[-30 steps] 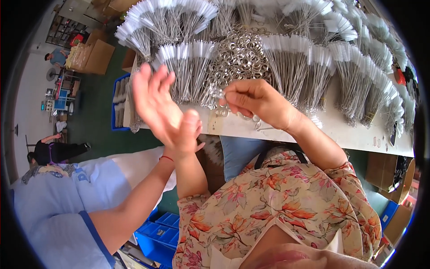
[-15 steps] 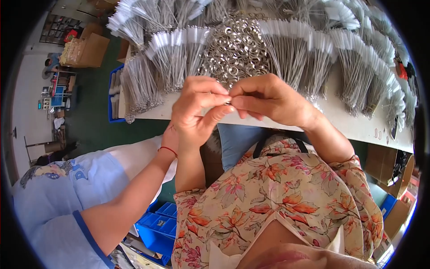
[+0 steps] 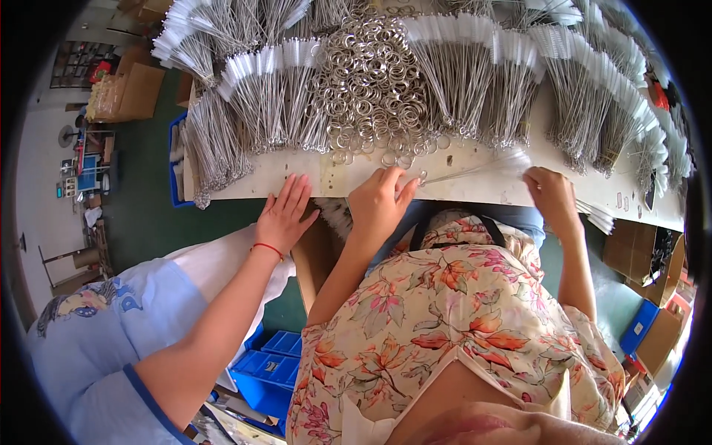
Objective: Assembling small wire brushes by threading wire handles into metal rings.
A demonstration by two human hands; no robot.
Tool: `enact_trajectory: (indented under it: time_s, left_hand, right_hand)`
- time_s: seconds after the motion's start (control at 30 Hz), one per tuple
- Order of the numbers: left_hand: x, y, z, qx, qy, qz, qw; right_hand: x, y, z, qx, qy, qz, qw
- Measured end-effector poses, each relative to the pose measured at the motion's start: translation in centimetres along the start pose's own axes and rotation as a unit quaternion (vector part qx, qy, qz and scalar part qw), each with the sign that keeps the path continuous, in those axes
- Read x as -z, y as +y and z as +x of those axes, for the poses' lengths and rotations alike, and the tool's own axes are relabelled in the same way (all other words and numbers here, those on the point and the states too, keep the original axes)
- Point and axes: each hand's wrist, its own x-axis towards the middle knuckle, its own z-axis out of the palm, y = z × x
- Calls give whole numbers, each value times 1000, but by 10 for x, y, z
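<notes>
My left hand [image 3: 380, 202] is at the table's front edge, thumb and fingers pinched together. At its fingertips is a small shiny metal ring [image 3: 423, 176]. From beside that ring, thin wire brushes [image 3: 475, 170] with white bristle ends stretch right along the table edge. Farther right, my right hand [image 3: 552, 194] hangs by those bristle ends with curled fingers; what is in them, if anything, is hidden. More white brush ends [image 3: 595, 216] stick out beyond the right wrist. A large heap of metal rings [image 3: 374, 81] lies ahead of my hands.
Bundles of wire brushes [image 3: 271, 96] flank the ring heap, with more bundles [image 3: 582, 104] at right. A co-worker's hand [image 3: 285, 211], with a red bracelet, rests spread at the table edge [image 3: 297, 167] on my left. Blue bins [image 3: 271, 371] and cardboard boxes [image 3: 641, 259] stand below.
My hands, together over the table edge before, are now apart; the right one has moved right. Brushes now show between them. The co-worker's hand, hidden behind my left hand before, is in view.
</notes>
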Motion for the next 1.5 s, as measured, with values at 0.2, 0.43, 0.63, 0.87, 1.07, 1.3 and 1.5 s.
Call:
enact_trajectory:
  time_s: [0.2, 0.43, 0.63, 0.87, 1.07, 1.3, 1.5]
  left_hand:
    - [-5, 13, 3, -33, -18, 12, 999]
    - [17, 18, 9, 97, -20, -361, 927]
    - [83, 19, 37, 22, 21, -433, 901]
    - [138, 15, 49, -54, -70, -391, 916]
    - [139, 12, 47, -76, -64, -382, 919]
    - [132, 12, 47, -107, -30, -439, 891]
    - [134, 15, 47, -129, -15, -416, 900]
  right_hand:
    - [1, -29, 6, 78, -77, -119, 987]
    - [4, -101, 33, 298, -31, 251, 921]
    - [5, -142, 57, 347, -33, 325, 879]
    - [43, -159, 68, 307, -230, 465, 798]
    - [49, -161, 70, 294, -271, 506, 764]
    - [51, -165, 70, 279, -304, 527, 743]
    - [49, -165, 72, 295, -304, 527, 737]
